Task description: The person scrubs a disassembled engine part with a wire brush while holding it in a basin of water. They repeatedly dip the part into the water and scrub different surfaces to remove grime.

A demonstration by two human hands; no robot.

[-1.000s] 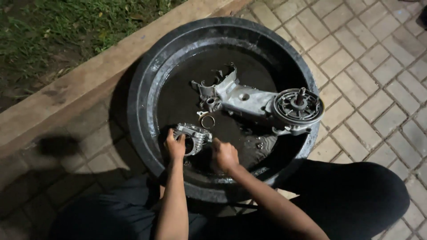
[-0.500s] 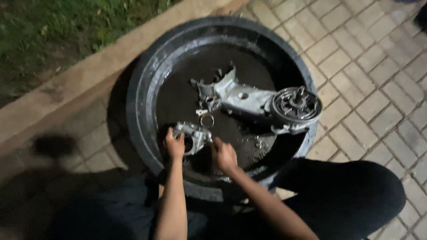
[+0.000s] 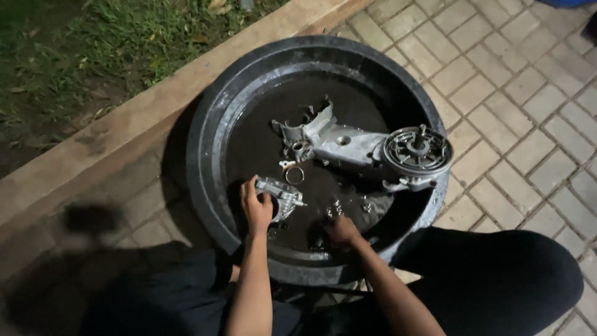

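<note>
Left hand [image 3: 256, 210] is gripping the small metal part [image 3: 281, 196] near the tub's [image 3: 208, 162] front edge; right hand [image 3: 341, 230] is dipping — finger state unclear — best rinsing it steadily, low in the liquid.

One camera, worn on the person's head, looked steeply down from above and slightly behind the hands, facing forward and downward over the knees. It sat fairly close: the black round basin [image 3: 205, 155] filled most of the middle of the frame, and the forearms entered from the bottom edge. The left hand [image 3: 256, 208] and right hand [image 3: 341, 230] lay low and near centre. Beyond the grip, toward the top, a wooden beam [image 3: 124, 130] crossed diagonally; paving bricks [image 3: 516, 124] spread to the right. No second view shared the scene.
</note>
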